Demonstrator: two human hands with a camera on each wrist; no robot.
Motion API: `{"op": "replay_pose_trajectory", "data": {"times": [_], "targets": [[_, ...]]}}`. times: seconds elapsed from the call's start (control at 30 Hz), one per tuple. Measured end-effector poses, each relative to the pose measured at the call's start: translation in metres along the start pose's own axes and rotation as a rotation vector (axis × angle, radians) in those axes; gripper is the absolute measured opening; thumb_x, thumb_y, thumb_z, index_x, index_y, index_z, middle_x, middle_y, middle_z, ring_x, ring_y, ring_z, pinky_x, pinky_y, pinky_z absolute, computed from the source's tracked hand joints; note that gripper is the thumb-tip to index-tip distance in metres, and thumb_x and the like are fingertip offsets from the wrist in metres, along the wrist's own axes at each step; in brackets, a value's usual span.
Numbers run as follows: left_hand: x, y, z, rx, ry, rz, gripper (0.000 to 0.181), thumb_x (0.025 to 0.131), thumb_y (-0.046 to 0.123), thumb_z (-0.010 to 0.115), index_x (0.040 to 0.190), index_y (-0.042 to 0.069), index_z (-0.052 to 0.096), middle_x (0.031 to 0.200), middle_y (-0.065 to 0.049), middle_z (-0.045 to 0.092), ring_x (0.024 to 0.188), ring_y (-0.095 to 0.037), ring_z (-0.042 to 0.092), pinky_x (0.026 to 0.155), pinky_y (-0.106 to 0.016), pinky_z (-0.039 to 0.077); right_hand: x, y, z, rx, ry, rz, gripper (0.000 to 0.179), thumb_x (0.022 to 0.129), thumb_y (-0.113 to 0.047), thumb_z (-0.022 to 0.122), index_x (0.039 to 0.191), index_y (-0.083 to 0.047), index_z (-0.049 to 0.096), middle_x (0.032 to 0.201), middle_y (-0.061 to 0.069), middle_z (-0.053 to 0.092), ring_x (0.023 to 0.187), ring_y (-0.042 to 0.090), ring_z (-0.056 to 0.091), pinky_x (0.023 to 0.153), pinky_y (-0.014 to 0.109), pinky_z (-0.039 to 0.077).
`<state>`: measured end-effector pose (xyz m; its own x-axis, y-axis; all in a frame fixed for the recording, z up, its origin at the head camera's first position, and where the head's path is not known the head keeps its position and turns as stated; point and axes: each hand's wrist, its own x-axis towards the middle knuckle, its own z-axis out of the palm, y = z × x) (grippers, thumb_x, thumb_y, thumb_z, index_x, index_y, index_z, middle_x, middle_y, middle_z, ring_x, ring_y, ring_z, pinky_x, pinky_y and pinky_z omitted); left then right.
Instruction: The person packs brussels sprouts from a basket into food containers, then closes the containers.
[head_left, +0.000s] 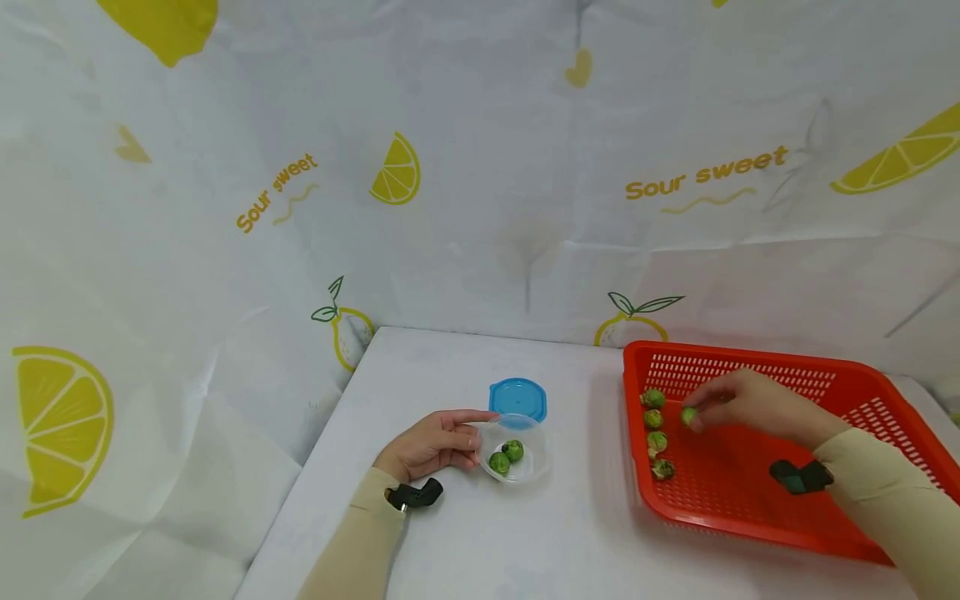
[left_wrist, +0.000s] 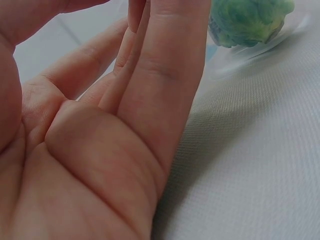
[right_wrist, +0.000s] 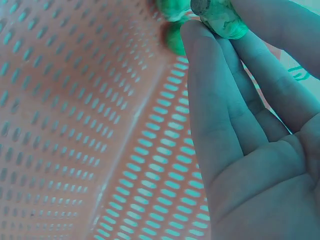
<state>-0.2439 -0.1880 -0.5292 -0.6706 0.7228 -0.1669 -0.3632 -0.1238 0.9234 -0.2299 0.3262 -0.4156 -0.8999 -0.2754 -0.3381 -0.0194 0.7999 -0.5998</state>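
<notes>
My left hand [head_left: 431, 446] holds the left side of a small clear plastic bowl [head_left: 537, 465], its index finger along the rim. Two green Brussels sprouts [head_left: 513, 451] lie inside. The left wrist view shows the palm [left_wrist: 95, 140] and one sprout [left_wrist: 250, 22] in the bowl. Inside a red plastic basket [head_left: 750, 355], my right hand [head_left: 765, 408] pinches a single Brussels sprout [head_left: 688, 416] between thumb and fingers. That sprout [right_wrist: 222, 21] is partly cut off at the top of the right wrist view. Several more sprouts [head_left: 654, 419] form a row along the basket's left wall.
A blue lid [head_left: 517, 397] lies on the white table [head_left: 450, 542] just behind the bowl. The perforated basket stands on the right side, its walls raised around the sprouts. A white sheet with lemon prints [head_left: 487, 208] hangs behind and to the left.
</notes>
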Motion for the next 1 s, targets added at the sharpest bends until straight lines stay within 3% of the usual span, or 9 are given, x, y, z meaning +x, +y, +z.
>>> {"op": "replay_pose_trajectory", "data": {"times": [0.17, 0.47, 0.6, 0.8, 1.0], "targets": [[0.001, -0.001, -0.001, 0.000, -0.001, 0.000, 0.062, 0.103, 0.001, 0.065, 0.162, 0.002, 0.047, 0.095, 0.000, 0.074, 0.086, -0.010, 0.074, 0.083, -0.026, 0.067, -0.007, -0.016, -0.003, -0.012, 0.012, -0.020, 0.043, 0.096, -0.036, 0.083, 0.130, -0.011, 0.078, 0.120, 0.003, 0.079, 0.108, 0.021, 0.069, 0.091, 0.045, 0.064], [0.001, -0.002, -0.002, -0.006, -0.003, 0.000, 0.065, 0.102, 0.002, 0.067, 0.163, 0.001, 0.046, 0.094, 0.001, 0.073, 0.087, -0.010, 0.074, 0.083, -0.027, 0.067, -0.015, -0.061, 0.001, -0.002, 0.057, -0.102, 0.038, 0.095, -0.038, 0.084, 0.127, -0.018, 0.081, 0.119, -0.001, 0.080, 0.108, 0.019, 0.071, 0.088, 0.035, 0.061], [0.001, -0.002, -0.002, -0.003, -0.007, 0.004, 0.064, 0.102, 0.001, 0.066, 0.163, 0.001, 0.045, 0.095, 0.000, 0.074, 0.088, -0.010, 0.075, 0.083, -0.027, 0.067, -0.017, -0.082, 0.007, -0.011, 0.063, -0.142, 0.035, 0.095, -0.036, 0.084, 0.125, -0.021, 0.082, 0.118, -0.004, 0.080, 0.109, 0.017, 0.071, 0.089, 0.034, 0.060], [0.002, -0.002, -0.003, 0.004, -0.008, 0.008, 0.064, 0.102, 0.002, 0.066, 0.163, 0.001, 0.046, 0.095, 0.000, 0.074, 0.088, -0.010, 0.075, 0.083, -0.027, 0.067, -0.021, -0.115, 0.017, 0.038, 0.048, -0.168, 0.033, 0.094, -0.036, 0.085, 0.123, -0.021, 0.082, 0.111, -0.005, 0.081, 0.097, 0.015, 0.074, 0.084, 0.029, 0.062], [0.001, -0.002, -0.003, 0.000, 0.005, -0.011, 0.062, 0.103, 0.002, 0.065, 0.162, 0.003, 0.047, 0.093, 0.003, 0.072, 0.088, -0.009, 0.074, 0.085, -0.028, 0.067, -0.018, -0.149, 0.038, 0.087, 0.027, -0.194, 0.028, 0.093, -0.033, 0.087, 0.118, -0.022, 0.083, 0.111, -0.004, 0.080, 0.097, 0.015, 0.073, 0.083, 0.029, 0.063]]}}
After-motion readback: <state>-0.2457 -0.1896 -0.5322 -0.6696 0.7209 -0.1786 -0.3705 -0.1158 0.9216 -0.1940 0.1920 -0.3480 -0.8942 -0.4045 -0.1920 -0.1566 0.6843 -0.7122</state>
